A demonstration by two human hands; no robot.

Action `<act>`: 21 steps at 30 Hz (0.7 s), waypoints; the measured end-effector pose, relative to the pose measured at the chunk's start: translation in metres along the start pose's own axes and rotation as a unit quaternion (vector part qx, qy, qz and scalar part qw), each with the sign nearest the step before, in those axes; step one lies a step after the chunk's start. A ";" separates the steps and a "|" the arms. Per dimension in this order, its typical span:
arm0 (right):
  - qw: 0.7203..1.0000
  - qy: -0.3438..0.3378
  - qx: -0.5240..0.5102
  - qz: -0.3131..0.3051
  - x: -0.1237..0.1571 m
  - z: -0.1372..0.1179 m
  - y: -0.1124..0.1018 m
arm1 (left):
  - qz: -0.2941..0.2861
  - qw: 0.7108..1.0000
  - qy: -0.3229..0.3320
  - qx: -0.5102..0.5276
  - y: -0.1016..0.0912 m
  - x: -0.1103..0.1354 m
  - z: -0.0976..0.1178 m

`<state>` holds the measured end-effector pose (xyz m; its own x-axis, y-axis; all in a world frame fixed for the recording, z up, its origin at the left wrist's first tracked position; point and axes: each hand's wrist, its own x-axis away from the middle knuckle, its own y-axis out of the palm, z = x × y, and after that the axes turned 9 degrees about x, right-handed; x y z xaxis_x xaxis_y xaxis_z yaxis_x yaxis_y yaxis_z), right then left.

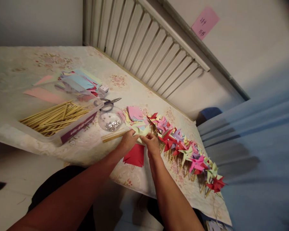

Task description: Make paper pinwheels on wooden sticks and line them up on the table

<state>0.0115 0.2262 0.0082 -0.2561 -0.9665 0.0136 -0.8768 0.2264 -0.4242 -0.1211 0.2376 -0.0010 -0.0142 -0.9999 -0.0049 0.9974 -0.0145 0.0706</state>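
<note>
A pale yellow-green paper pinwheel [141, 131] with curled-in corners is between my two hands, above the table. My left hand [129, 140] pinches its left side, fingers closed. On its right side, my right hand [151, 142] grips the paper between thumb and fingers. Just below them lies a stack of red paper [135, 156] with cut corners. Beyond the hands sits a pile of pink and other coloured paper squares [135, 113]. Several wooden sticks [113, 136] lie left of my left hand. A round clear dish [112, 124] holds small shiny metal pieces.
A clear plastic box [80, 127] full of wooden sticks stands at the left. Scissors [108, 103], a small white box [103, 90] and coloured paper sheets [79, 80] lie behind it. Finished pinwheels [178, 141] form a long row at right. A railing [144, 48] borders the far edge.
</note>
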 end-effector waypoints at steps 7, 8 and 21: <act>0.998 0.015 -0.063 -0.027 0.004 0.000 0.003 | 0.005 1.000 0.006 0.024 0.001 0.001 -0.004; 0.997 0.015 -0.066 -0.032 0.004 -0.001 0.003 | 0.002 0.999 0.005 0.035 0.001 0.001 -0.005; 0.996 0.025 -0.074 -0.051 0.004 0.000 -0.002 | -0.025 0.995 -0.026 0.095 0.003 0.000 -0.009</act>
<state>0.0121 0.2214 0.0095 -0.1787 -0.9792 0.0962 -0.9488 0.1456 -0.2805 -0.1179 0.2379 -0.0103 -0.0711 -0.9967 0.0381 0.9640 -0.0588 0.2594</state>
